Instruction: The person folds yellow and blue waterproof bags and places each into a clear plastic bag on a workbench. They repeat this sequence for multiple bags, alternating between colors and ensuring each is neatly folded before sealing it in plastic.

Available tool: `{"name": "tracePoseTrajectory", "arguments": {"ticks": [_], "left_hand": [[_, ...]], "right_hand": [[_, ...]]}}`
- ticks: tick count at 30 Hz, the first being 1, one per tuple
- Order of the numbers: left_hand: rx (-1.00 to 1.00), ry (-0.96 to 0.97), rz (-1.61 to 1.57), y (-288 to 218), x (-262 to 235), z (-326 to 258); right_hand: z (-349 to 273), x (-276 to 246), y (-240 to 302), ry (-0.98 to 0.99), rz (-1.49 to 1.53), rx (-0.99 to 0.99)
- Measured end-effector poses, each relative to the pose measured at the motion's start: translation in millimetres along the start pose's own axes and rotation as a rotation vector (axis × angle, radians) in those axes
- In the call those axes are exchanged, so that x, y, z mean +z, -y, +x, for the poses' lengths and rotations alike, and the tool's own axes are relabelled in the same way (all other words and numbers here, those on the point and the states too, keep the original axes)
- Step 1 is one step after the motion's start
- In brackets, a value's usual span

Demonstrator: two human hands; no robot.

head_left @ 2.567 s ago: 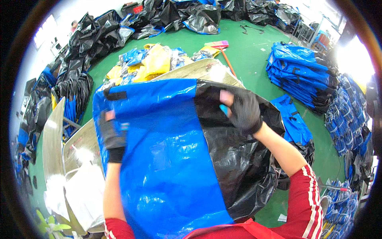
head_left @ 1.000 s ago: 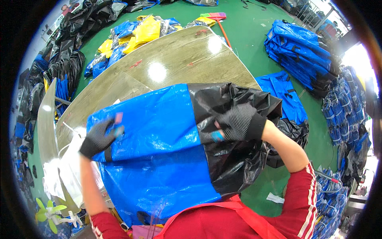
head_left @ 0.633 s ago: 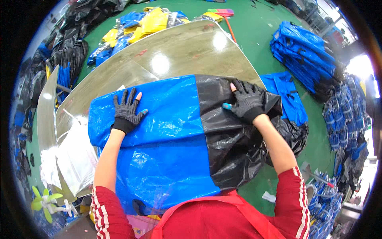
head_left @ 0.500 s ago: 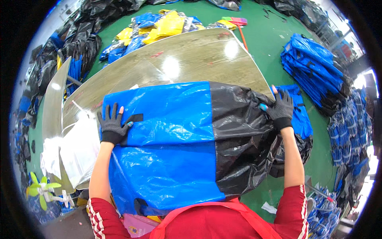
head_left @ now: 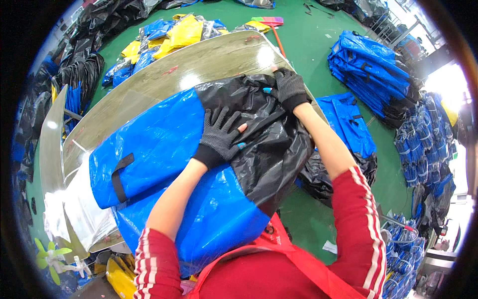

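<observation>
A blue woven bag (head_left: 159, 144) with a black strap lies flat on a shiny metal table (head_left: 149, 84); its right part is covered by a crumpled black plastic liner (head_left: 271, 149). My left hand (head_left: 219, 137), in a black knit glove, presses flat on the liner near the seam between blue and black, fingers spread. At the liner's far right corner by the table edge, my right hand (head_left: 289, 88), also gloved, grips the black plastic. Red sleeves with white stripes cover my upper arms.
Stacks of folded blue bags (head_left: 368, 70) lie on the green floor (head_left: 308, 30) to the right, with one more (head_left: 348, 122) beside the table. Yellow and blue bags (head_left: 169, 35) and black piles (head_left: 74, 65) lie beyond the table. White plastic (head_left: 74, 209) hangs at left.
The bag was lowered from mid-air onto the table and smoothed flat. My left hand moved from the blue left part across to the black liner; my right hand shifted to the far corner.
</observation>
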State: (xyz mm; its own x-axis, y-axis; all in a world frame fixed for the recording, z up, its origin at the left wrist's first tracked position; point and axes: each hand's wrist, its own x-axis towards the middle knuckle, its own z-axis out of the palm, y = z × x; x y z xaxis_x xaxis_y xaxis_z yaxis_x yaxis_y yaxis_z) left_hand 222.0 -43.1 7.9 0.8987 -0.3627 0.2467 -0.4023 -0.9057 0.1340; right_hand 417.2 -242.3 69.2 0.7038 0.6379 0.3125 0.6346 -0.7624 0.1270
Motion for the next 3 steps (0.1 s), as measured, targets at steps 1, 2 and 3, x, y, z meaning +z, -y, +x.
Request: {"name": "tracePoseTrajectory", "arguments": {"ticks": [1,2,3], "left_hand": [[0.009,-0.009,0.002,1.1,3.1,0.2],[0.039,-0.07,0.018,0.3,6.8,-4.1],[0.046,-0.072,0.036,4.6,9.1,-1.8]], "right_hand": [[-7.3,-8.4,-8.8,-0.164,-0.018,-0.22],[-28.8,-20.5,-16.2,-0.307,-0.025,-0.428],[-37.7,-29.3,-14.2,-0.286,-0.022,-0.422]]}}
